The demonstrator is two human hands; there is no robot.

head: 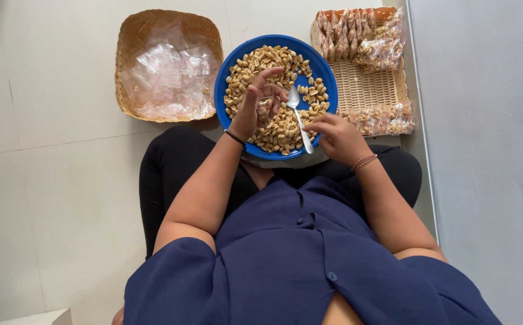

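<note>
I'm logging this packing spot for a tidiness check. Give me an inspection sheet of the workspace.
Surface: pale tiled floor.
Job's things: blue bowl of peanuts; small clear bag; spoon.
Clutter: woven basket of empty clear bags; rattan tray with filled peanut packets.
Grippers: left hand holds the bag; right hand holds the spoon.
Cables: nothing seen.
Surroundings: grey wall on the right.

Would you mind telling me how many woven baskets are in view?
2: one woven basket of empty clear bags left of the blue bowl, one woven basket of filled packets to its right.
</note>
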